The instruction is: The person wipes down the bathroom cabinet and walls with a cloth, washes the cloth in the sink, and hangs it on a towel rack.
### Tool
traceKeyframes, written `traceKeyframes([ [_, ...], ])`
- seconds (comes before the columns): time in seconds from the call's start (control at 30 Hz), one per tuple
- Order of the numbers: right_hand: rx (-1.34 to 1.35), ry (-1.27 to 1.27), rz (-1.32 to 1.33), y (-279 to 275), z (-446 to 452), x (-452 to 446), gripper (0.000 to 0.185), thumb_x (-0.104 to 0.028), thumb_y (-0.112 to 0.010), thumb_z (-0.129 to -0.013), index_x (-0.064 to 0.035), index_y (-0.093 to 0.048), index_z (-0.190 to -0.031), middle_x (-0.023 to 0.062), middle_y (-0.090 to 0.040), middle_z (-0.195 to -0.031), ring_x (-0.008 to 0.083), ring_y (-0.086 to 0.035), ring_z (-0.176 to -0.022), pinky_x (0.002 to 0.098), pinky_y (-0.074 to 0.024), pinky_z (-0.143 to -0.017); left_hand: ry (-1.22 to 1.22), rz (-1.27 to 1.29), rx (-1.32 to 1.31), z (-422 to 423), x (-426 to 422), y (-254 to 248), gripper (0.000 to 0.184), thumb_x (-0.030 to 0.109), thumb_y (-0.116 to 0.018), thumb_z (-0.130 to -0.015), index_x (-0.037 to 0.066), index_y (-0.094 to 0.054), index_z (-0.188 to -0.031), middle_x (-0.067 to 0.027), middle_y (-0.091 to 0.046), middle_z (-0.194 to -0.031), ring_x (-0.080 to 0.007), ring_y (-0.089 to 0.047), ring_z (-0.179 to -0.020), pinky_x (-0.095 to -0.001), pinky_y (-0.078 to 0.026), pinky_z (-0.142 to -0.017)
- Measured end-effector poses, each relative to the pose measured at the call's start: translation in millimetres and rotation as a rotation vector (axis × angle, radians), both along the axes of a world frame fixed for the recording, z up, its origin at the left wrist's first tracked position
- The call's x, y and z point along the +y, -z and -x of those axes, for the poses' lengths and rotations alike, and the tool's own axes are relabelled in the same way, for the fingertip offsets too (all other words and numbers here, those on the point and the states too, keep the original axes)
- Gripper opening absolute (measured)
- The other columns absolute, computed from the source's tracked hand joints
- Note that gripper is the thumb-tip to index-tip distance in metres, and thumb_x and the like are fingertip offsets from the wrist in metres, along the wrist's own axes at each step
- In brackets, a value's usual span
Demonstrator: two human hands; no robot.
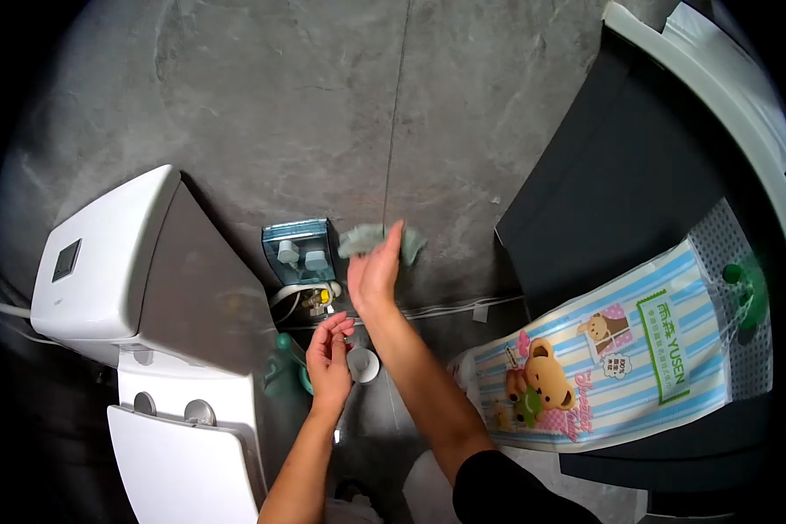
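My right hand (pixel 377 272) is held against a pale green cloth (pixel 408 243) on the grey wall (pixel 306 113), the cloth showing on both sides of it. Its fingers are partly smeared and hidden by the back of the hand and the cloth. Lower and to the left, my left hand (pixel 329 358) hangs with curled, slightly parted fingers and nothing in them. Beside the hands, a clear blue socket cover (pixel 299 249) with white plugs inside is fixed to the wall. A yellow-marked valve (pixel 323 297) and white hose lie below it.
A white toilet (pixel 105 253) with its lid (pixel 179 467) stands at the left. Green brush-like items (pixel 284 371) and a white round object (pixel 364 364) are near the floor. At the right, a striped bear-print bag (pixel 598 354) hangs against a dark cabinet (pixel 624 183).
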State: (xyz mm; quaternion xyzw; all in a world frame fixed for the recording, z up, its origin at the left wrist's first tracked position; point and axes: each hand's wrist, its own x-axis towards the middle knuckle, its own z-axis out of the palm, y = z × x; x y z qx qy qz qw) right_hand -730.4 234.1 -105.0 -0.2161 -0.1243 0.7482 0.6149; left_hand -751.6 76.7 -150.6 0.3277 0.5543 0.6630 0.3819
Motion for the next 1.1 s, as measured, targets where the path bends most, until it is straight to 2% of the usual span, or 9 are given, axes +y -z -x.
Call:
traceKeyframes([
  [0.23, -0.240, 0.429, 0.349, 48.8, 15.1, 19.9, 0.058, -0.050, -0.046, -0.098, -0.0075, -0.041, -0.137, 0.0072, -0.046, -0.137, 0.0199, -0.045, -0.122, 0.0378, -0.0265, -0.113, 0.010, -0.036, 0.010, 2.1, -2.6, -5.3, 0.026, 0.008, -0.044, -0.102, 0.002, -0.058, -0.124, -0.0050, -0.066, -0.110, -0.0089, -0.058, -0.097, -0.0235, -0.046, -0.081],
  [0.37, 0.166, 0.055, 0.247, 102.1, -33.5, 37.8, 0.019, -0.020, -0.048, -0.091, -0.0075, -0.055, -0.103, 0.0042, -0.060, -0.104, 0.0225, -0.056, -0.101, 0.0400, -0.0426, -0.096, 0.016, -0.042, -0.005, -0.3, -4.9, 3.1, 0.024, 0.008, -0.046, -0.102, 0.004, -0.058, -0.123, -0.0026, -0.066, -0.109, -0.0076, -0.058, -0.095, -0.0226, -0.046, -0.079],
  [0.47, 0.154, -0.161, -0.122, 109.7, -44.6, 29.3, 0.036, 0.004, -0.053, -0.080, -0.0071, -0.051, -0.115, 0.0031, -0.057, -0.106, 0.0221, -0.056, -0.100, 0.0366, -0.0460, -0.087, 0.026, -0.039, -0.010, -3.1, 1.2, 4.3, 0.024, 0.009, -0.048, -0.101, 0.005, -0.058, -0.122, -0.0015, -0.066, -0.109, -0.0069, -0.058, -0.094, -0.0220, -0.046, -0.078],
  [0.57, -0.295, 0.102, 0.003, 100.3, -33.9, 5.2, 0.048, 0.008, -0.052, -0.082, -0.0107, -0.046, -0.126, 0.0049, -0.054, -0.119, 0.0219, -0.055, -0.106, 0.0363, -0.0459, -0.092, 0.051, -0.039, -0.013, -11.3, 3.4, 5.8, 0.023, 0.010, -0.048, -0.102, 0.005, -0.058, -0.123, -0.0015, -0.066, -0.109, -0.0070, -0.058, -0.095, -0.0221, -0.046, -0.079],
  [0.73, -0.558, -0.027, 0.310, 105.8, -46.8, -10.2, 0.042, -0.032, -0.063, -0.095, -0.0165, -0.049, -0.131, 0.0033, -0.055, -0.123, 0.0214, -0.057, -0.109, 0.0397, -0.0547, -0.080, 0.061, -0.027, -0.009, -11.0, 1.5, 14.6, 0.023, 0.012, -0.048, -0.102, 0.006, -0.058, -0.123, -0.0013, -0.066, -0.109, -0.0071, -0.058, -0.096, -0.0229, -0.046, -0.080],
  [0.83, -1.011, 0.146, -0.051, 117.4, -35.6, -6.0, 0.041, -0.036, -0.061, -0.096, -0.0137, -0.051, -0.128, 0.0053, -0.056, -0.124, 0.0210, -0.056, -0.110, 0.0378, -0.0536, -0.079, 0.037, 0.028, 0.009, -8.7, 4.7, 15.1, 0.023, 0.012, -0.048, -0.102, 0.006, -0.058, -0.122, -0.0010, -0.066, -0.108, -0.0071, -0.058, -0.096, -0.0230, -0.046, -0.080],
  [0.87, -0.782, 0.040, -0.161, 118.0, -34.1, 0.8, 0.041, -0.035, -0.058, -0.097, -0.0111, -0.049, -0.129, 0.0075, -0.054, -0.126, 0.0211, -0.055, -0.109, 0.0358, -0.0520, -0.078, 0.016, 0.030, 0.000, -9.0, 8.4, 14.3, 0.026, 0.005, -0.044, -0.101, 0.003, -0.059, -0.121, -0.0032, -0.066, -0.107, -0.0081, -0.058, -0.094, -0.0230, -0.046, -0.079],
  [1.0, -0.854, 0.290, 0.077, 147.2, 8.5, 21.6, 0.034, -0.032, -0.051, -0.100, -0.0093, -0.048, -0.124, 0.0061, -0.061, -0.113, 0.0222, -0.061, -0.093, 0.0377, -0.0508, -0.074, 0.045, 0.022, 0.005, -9.3, 22.1, 24.0, 0.025, 0.005, -0.045, -0.099, 0.003, -0.059, -0.120, -0.0029, -0.065, -0.106, -0.0083, -0.058, -0.095, -0.0230, -0.046, -0.078],
  [1.1, -0.546, -0.011, 0.449, 183.3, -15.3, 23.7, 0.024, -0.024, -0.050, -0.098, -0.0118, -0.052, -0.119, 0.0052, -0.064, -0.106, 0.0244, -0.063, -0.081, 0.0399, -0.0501, -0.076, 0.024, 0.065, 0.000, -7.8, 24.4, 33.9, 0.025, 0.005, -0.046, -0.099, 0.004, -0.060, -0.120, -0.0021, -0.065, -0.105, -0.0082, -0.059, -0.095, -0.0227, -0.046, -0.077],
])
